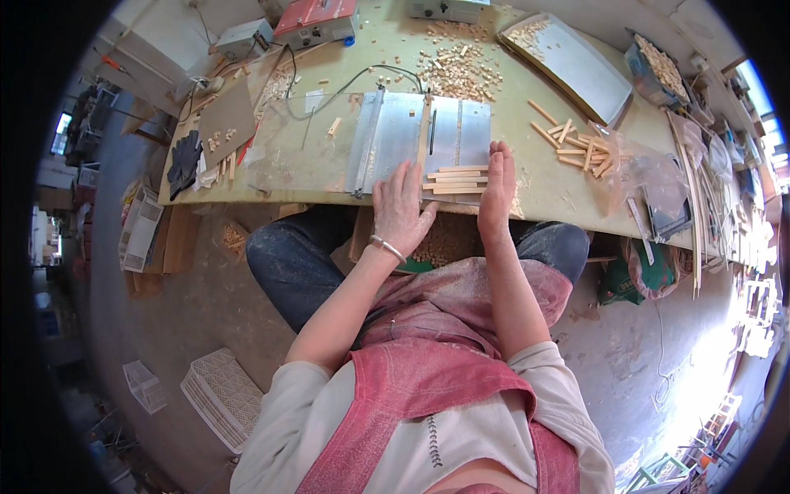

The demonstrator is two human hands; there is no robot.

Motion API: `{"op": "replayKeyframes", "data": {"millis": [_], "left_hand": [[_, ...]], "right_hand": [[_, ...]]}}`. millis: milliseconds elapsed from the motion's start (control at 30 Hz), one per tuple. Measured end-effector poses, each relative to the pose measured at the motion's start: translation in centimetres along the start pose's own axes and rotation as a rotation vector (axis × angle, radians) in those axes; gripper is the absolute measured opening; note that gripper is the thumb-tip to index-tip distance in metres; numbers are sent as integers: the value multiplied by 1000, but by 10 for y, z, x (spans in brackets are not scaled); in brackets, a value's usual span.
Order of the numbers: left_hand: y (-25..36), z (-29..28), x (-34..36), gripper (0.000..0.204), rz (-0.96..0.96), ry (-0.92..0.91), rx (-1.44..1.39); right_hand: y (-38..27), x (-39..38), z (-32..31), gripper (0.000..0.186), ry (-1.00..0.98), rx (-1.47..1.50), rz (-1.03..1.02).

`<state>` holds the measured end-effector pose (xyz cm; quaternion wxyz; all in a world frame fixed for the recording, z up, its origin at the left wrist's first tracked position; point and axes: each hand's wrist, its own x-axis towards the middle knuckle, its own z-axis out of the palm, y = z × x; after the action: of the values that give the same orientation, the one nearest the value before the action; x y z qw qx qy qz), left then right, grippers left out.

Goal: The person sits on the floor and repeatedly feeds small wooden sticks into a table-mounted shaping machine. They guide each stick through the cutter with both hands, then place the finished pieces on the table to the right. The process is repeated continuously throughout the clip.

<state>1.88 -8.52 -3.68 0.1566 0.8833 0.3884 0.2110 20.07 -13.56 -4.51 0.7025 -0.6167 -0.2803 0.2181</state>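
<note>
Several short wooden strips [459,180] lie side by side on the front of a silvery metal plate [473,136] with slots and a rail. Against their right ends stands my right hand [496,196], its fingers straight and holding nothing. My left hand [400,204] rests flat on the plate by the strips' left ends, palm down with fingers stretched out. Between the two hands the strips sit in a small stack. A wooden guide bar [425,132] runs away from me, just beyond my left fingertips.
Small cut wooden blocks [461,72] are heaped behind the plate. Loose strips [580,150] lie to the right, near a plastic bag [638,169]. A metal tray [568,70] and a red-topped box [317,20] stand farther back. Dark gloves [184,163] lie left.
</note>
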Motion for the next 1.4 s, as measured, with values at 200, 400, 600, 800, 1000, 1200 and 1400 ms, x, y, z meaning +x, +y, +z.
{"op": "replayKeyframes", "data": {"millis": [200, 400, 600, 800, 1000, 1200, 1400], "left_hand": [[-4, 5, 9, 75, -8, 57, -43], [-3, -3, 19, 63, 34, 52, -90], [-10, -3, 24, 56, 43, 35, -53], [-12, 3, 22, 53, 32, 47, -85], [1, -5, 7, 47, 145, 45, 166], [-2, -5, 4, 44, 233, 27, 283], [-2, -7, 5, 43, 259, 22, 309]], "right_hand": [[9, -14, 13, 59, -71, 77, -7], [3, -15, 14, 56, -63, 95, 51], [2, -12, -1, 67, -216, -532, -214], [1, -35, 2, 86, -488, -1269, -337], [9, -35, 2, 84, -459, -1276, -359], [8, -34, -5, 72, -434, -1230, -450], [-2, -27, -6, 58, -463, -1029, -463]]}}
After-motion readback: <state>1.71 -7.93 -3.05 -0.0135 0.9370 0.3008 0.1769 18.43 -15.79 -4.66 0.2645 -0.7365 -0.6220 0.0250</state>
